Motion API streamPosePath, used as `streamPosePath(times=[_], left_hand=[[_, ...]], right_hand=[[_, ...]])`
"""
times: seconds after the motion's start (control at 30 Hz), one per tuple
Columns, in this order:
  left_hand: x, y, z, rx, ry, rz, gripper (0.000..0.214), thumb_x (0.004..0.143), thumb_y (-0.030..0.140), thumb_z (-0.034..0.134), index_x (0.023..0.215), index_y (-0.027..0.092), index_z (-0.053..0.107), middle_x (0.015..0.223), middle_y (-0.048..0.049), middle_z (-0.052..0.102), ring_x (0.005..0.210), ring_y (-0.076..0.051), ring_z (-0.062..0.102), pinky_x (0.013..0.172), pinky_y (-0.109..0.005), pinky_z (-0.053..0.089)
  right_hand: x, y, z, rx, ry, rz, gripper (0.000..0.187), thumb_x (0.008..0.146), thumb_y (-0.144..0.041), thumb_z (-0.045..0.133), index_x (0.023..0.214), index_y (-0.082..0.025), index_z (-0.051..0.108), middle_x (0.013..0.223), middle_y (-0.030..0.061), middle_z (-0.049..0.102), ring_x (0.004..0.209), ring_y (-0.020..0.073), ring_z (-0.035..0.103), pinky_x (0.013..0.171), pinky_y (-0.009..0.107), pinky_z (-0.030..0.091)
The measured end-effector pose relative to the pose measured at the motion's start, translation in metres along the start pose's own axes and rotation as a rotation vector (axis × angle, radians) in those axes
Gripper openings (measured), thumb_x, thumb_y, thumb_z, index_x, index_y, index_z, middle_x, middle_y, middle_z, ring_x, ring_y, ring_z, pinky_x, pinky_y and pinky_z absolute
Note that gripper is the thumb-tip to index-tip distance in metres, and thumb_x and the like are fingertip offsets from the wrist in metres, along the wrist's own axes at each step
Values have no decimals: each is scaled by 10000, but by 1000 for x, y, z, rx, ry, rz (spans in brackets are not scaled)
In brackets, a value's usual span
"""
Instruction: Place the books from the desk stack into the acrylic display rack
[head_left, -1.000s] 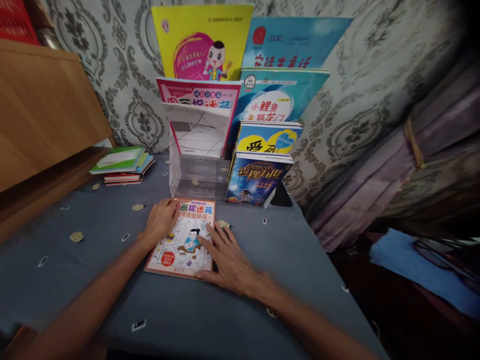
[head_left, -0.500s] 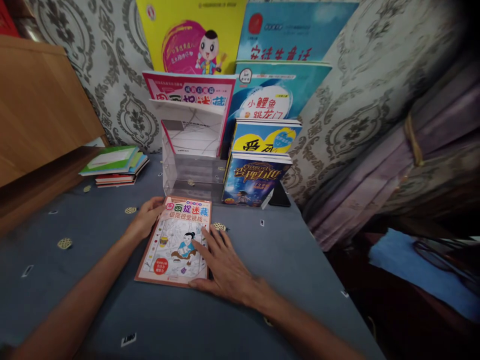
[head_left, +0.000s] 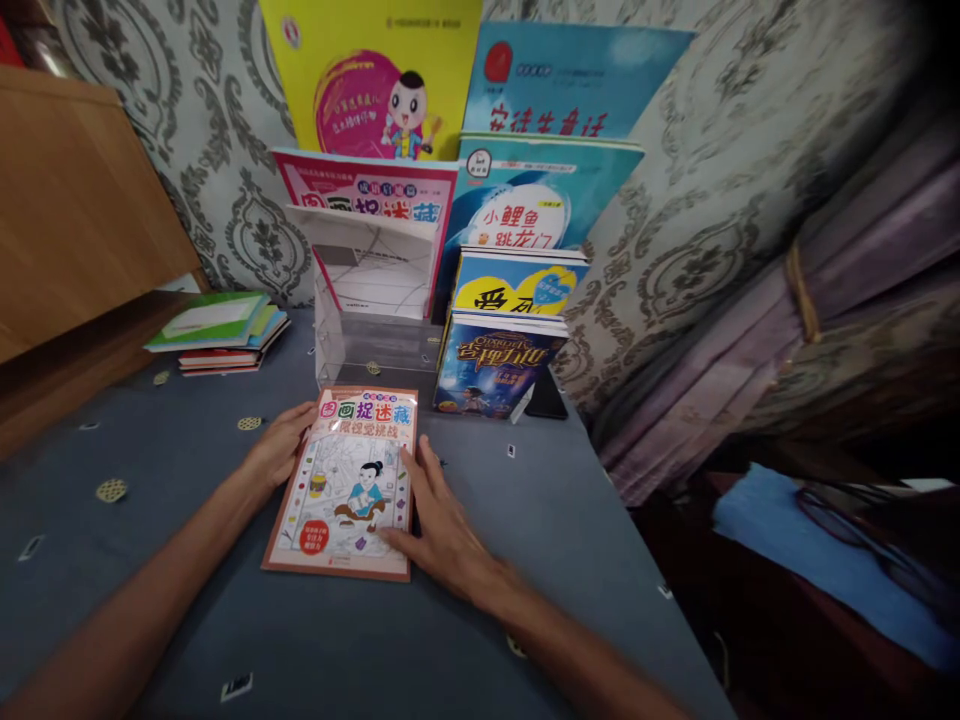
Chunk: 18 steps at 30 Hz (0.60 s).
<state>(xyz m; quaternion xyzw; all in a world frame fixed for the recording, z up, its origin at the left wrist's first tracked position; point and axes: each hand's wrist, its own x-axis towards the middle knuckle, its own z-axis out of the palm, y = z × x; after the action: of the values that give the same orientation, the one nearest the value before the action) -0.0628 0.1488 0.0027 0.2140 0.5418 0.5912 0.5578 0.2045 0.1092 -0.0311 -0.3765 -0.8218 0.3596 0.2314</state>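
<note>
Both hands (head_left: 279, 448) (head_left: 448, 535) at the book's (head_left: 345, 485) opposite edges

Dim light, blurry stretched edges

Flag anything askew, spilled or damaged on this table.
Minor: the stacked books at back left sit askew, their edges uneven. No spill shows, and the book between the left hand and right hand has no visible damage.
</note>
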Motion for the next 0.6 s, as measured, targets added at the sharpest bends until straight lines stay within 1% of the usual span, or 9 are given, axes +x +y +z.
streamPosePath(times=[0.07,0.13,0.2,0.27,0.33,0.4,0.43,0.5,0.6], left_hand=[[-2,-1,3,-27,0,11,164,736,70,731,846,139,633,674,-17,716,525,-147,667,522,-230,560],[-5,-2,7,-51,-1,24,179,728,79,748,851,145,634,676,-13,715,540,-146,674,529,-223,559],[-8,-4,12,-69,-5,49,185,726,101,760,851,151,633,683,-13,717,561,-145,682,541,-217,558],[-12,-5,17,-78,-6,89,187,723,131,766,850,157,632,692,-13,722,589,-148,692,559,-218,562],[-17,-7,21,-84,-12,133,190,717,169,770,850,160,635,701,-12,728,618,-155,702,584,-227,570],[-21,-9,24,-89,-21,165,200,706,214,776,845,163,641,711,-13,734,635,-163,708,601,-239,575],[-22,-11,26,-92,-19,174,211,697,236,781,840,163,645,714,-13,736,639,-167,709,606,-246,577],[-24,-15,28,-103,-1,172,242,672,281,797,824,160,652,708,-13,737,642,-178,709,615,-261,578],[-23,-21,29,-132,4,159,310,632,346,825,818,152,672,707,-19,742,653,-195,710,649,-294,584]], right_hand=[[2,6,4,151,109,15,935,888,-421,649,1611,-263,77,1679,147,153,1527,339,219,1208,592,257],[5,9,7,346,194,39,879,912,-412,599,1606,-255,83,1582,163,388,1421,322,434,1168,586,334],[8,6,8,556,245,70,791,916,-431,584,1581,-248,197,1437,149,564,1282,299,576,1114,557,410],[10,-1,8,737,286,110,626,904,-452,595,1470,-248,422,1289,108,669,1174,278,639,1053,503,473],[13,-8,11,874,353,174,422,890,-479,606,1246,-253,615,1162,62,722,1081,256,667,977,435,519],[15,-15,16,971,459,248,316,863,-515,631,1034,-255,683,1054,28,741,1001,236,676,889,371,544],[17,-18,20,1009,518,284,305,840,-532,656,968,-257,688,1013,16,744,977,229,675,857,350,547],[21,-24,28,1099,593,352,332,776,-557,717,922,-261,683,965,4,744,953,223,676,822,330,550],[25,-32,37,1237,551,413,446,685,-599,781,936,-249,668,917,3,747,899,231,693,782,339,559]])
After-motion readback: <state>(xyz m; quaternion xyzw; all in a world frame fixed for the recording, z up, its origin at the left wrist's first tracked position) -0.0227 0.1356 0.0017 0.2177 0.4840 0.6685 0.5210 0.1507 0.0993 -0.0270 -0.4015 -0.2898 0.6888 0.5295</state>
